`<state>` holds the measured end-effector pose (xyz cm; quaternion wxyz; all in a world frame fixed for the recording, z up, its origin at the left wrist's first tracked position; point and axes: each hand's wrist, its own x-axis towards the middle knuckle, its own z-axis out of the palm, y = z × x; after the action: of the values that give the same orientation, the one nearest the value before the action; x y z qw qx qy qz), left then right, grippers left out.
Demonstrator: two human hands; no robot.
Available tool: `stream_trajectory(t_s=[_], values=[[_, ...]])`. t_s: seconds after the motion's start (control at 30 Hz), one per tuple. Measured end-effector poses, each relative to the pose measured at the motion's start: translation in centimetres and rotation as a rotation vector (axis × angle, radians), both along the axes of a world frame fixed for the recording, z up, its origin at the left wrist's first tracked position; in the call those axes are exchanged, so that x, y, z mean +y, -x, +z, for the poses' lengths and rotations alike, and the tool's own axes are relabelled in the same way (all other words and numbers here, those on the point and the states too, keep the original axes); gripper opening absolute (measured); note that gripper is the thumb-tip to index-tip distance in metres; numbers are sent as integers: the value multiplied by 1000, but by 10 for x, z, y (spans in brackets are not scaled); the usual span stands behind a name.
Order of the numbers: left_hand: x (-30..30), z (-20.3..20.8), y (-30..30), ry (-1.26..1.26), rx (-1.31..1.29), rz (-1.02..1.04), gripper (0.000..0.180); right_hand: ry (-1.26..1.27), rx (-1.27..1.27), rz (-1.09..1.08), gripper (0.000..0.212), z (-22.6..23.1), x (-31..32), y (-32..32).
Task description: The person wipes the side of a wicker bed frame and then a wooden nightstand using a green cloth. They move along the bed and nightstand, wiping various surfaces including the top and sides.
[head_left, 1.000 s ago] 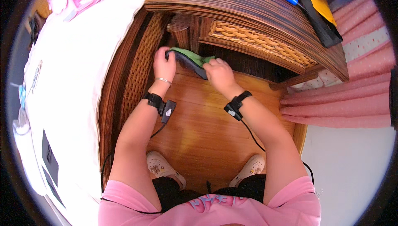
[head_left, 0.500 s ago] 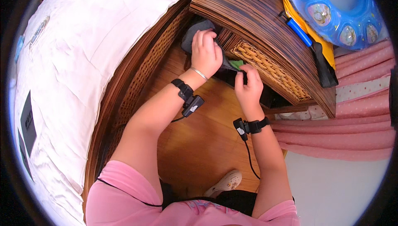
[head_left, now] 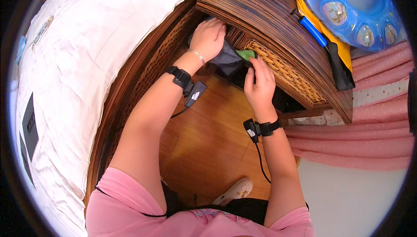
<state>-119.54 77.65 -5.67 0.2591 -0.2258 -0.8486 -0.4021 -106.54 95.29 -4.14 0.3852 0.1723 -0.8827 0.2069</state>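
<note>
A dark grey cloth [head_left: 226, 59] with a bright green patch [head_left: 246, 54] hangs at the open front of a dark wood-grain cabinet [head_left: 256, 2]. My left hand [head_left: 208, 40], a silver bangle at its wrist, is closed over the cloth's left part; its fingertips are partly hidden. Beside the green patch, my right hand [head_left: 260, 84] has its fingers closed on the cloth's right edge, in front of the woven drawer panel [head_left: 284, 69]. Both wrists wear black straps with small devices.
A bed with a white sheet [head_left: 108, 24] and woven side runs along the left. On the cabinet lie a blue hand pump [head_left: 313, 31], a yellow item [head_left: 323, 24] and a blue inflatable ring [head_left: 369, 15]. Pink curtains [head_left: 343, 143] hang right; wooden floor [head_left: 208, 141] lies below.
My left hand has moved slightly left and turned back-side up. The right hand has shifted up a little. More of the grey cloth and green patch shows between them.
</note>
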Motion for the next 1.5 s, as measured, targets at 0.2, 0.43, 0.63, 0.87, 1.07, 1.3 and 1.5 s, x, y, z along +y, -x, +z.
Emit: stream_trajectory(t_s=[0.2, 0.43, 0.63, 0.87, 1.07, 1.3, 1.5], values=[[1, -5, -39, -50, 178, -82, 41, -103, 35, -123, 44, 0, 20, -12], [30, -23, -68, 120, 207, -69, 78, -110, 36, -120, 50, -4, 21, -10], [44, 1, -68, 33, 265, 4, 79, -113, 18, -125, 48, -5, 21, -12], [55, -44, -95, 261, 215, -128, 63, -151, -6, -111, 52, -13, 33, -16], [63, -18, -62, 166, 313, -5, 64, -128, 1, -154, 47, -14, 46, -27], [113, -11, -85, 148, 377, -117, 49, -125, -44, -168, 30, 2, 86, -52], [167, -3, -117, 183, 434, -430, 48, 282, -136, -371, 18, -14, 120, -84]])
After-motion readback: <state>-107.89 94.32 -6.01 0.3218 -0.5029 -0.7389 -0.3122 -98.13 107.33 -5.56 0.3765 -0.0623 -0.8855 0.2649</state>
